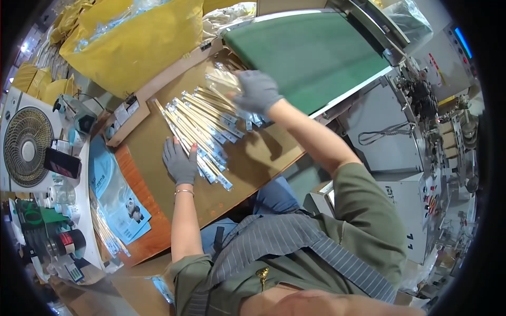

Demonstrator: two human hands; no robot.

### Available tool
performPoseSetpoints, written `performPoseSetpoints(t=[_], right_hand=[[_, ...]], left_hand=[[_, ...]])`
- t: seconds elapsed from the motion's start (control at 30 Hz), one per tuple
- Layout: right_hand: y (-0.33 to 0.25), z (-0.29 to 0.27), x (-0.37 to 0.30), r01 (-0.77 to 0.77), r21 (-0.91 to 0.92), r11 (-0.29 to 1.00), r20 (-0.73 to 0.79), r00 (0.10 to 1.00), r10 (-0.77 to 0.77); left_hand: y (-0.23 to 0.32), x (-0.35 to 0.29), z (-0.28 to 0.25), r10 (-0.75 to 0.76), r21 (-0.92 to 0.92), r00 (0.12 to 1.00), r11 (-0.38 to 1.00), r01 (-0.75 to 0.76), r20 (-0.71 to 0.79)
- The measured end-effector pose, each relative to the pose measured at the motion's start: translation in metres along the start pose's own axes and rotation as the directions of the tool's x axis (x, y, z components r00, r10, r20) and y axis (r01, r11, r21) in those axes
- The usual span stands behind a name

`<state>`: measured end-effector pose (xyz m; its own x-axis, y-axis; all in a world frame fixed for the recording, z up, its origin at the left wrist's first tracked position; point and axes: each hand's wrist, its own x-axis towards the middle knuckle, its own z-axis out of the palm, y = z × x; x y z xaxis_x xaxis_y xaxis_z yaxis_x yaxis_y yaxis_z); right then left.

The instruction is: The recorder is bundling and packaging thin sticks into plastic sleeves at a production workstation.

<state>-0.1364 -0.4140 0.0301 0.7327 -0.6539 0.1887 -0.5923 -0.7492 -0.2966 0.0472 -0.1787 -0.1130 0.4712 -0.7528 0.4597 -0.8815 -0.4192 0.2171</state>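
My left hand [179, 164] lies flat, pressing the fanned row of wrapped sticks [203, 134] mid-worktop [253, 158]. Right hand [256, 92] grasps a clear packet [224, 81] near the belt [311, 58] edge. Row laid; packet not yet down.

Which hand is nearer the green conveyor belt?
Right. The right hand holds wrapped chopsticks just beside the green belt; the left hand rests farther off on the chopstick row.
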Motion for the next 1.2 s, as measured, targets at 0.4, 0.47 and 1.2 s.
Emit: performPoseSetpoints(t=[0.4,0.47,1.2], right_hand=[[-0.085,0.107,0.034,-0.345,0.347,0.872,0.376,0.903,0.208],[-0.083,0.129,0.027,-0.360,0.550,0.754,0.419,0.900,0.124],[-0.141,0.030,-0.061,0.025,0.984,0.175,0.046,0.918,-0.394]], left_hand=[[0.046,0.075,0.007,-0.385,-0.807,0.711,-0.226,0.546,0.589],[0.055,0.078,0.004,-0.498,-0.795,0.619,-0.382,0.471,0.607],[0.021,0.015,-0.125,-0.001,-0.804,0.919,0.483,0.346,0.395]])
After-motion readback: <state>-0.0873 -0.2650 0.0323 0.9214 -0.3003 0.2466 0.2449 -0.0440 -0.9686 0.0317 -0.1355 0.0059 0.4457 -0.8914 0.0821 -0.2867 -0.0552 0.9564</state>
